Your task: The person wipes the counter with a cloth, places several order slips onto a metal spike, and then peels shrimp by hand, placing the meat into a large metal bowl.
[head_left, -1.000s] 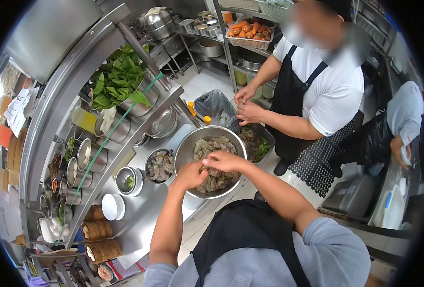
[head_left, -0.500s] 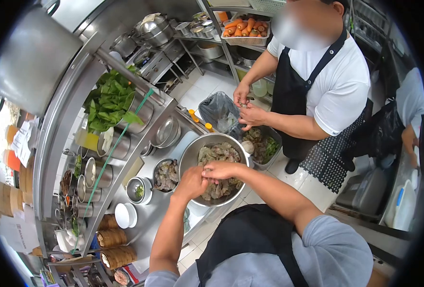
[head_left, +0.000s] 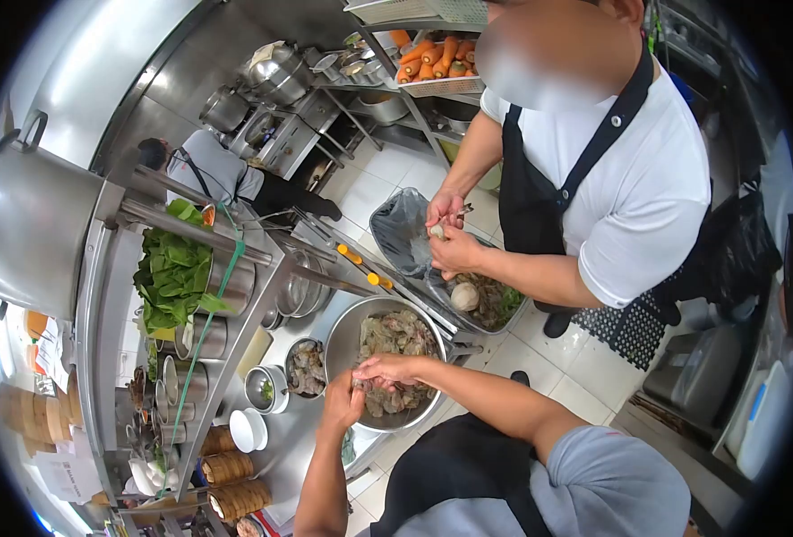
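Observation:
Over the left rim of a large steel bowl (head_left: 332, 336), my two hands meet with their fingertips together. The bowl holds a heap of raw, greyish shrimp (head_left: 401, 333). My left hand (head_left: 343, 403) is closed, pinching what looks like a shrimp, mostly hidden by the fingers. My right hand (head_left: 391, 369) is closed on the same shrimp from the other side, its palm facing down above the heap. Left of the large bowl stands a smaller metal bowl (head_left: 291, 347) with peeled-looking grey shrimp (head_left: 308, 369).
Across from me, a co-worker's hands (head_left: 453, 237) hold a small pale piece above a lined bin (head_left: 394, 234). Steel bowl with green bits (head_left: 265, 387), white bowls (head_left: 248, 430) and bamboo steamers (head_left: 228, 467) stand left. A shelf (head_left: 257, 300) carries leafy greens (head_left: 174, 273).
My view has shifted, and my joined hands now sit nearer the bowl's left rim. Another person has come into view, bending at the back left. The co-worker opposite still handles a small piece.

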A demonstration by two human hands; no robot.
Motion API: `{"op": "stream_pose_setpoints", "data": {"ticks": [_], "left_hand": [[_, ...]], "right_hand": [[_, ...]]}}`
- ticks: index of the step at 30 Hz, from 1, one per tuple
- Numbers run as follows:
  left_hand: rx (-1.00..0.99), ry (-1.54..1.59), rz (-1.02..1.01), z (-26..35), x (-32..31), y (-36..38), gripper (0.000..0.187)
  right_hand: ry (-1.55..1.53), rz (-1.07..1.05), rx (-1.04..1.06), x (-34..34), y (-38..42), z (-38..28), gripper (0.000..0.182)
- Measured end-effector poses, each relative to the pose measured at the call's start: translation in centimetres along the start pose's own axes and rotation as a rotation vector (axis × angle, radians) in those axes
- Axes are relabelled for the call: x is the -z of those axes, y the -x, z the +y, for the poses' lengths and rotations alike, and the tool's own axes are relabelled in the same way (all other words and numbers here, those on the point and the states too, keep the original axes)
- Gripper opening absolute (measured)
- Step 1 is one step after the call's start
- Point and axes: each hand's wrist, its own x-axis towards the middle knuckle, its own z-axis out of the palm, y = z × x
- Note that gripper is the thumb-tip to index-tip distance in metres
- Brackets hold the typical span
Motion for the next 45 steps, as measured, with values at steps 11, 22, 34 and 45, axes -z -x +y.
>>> {"op": "stream_pose_setpoints", "data": {"ticks": [11,22,34,45], "left_hand": [[0.286,0.223,0.23,-0.2,-2.9,-1.1,0.034],[0.678,0.953,0.364,-1.1,-4.0,-2.4,0.028],[0.376,1.044,0.325,2.4,4.4,-9.9,0.02],[0.43,0.483,-0.051,3.0,-1.3,-19.9,0.048]], "right_hand": [[0.371,0.213,0.323,0.3,-2.7,0.1,0.037],[-0.117,0.302,0.097,-0.3,-2.0,-1.1,0.035],[-0.297,0.429,-0.123,0.8,-0.3,2.5,0.019],[-0.056,0.414,-0.185,0.0,0.3,3.6,0.03]]}}
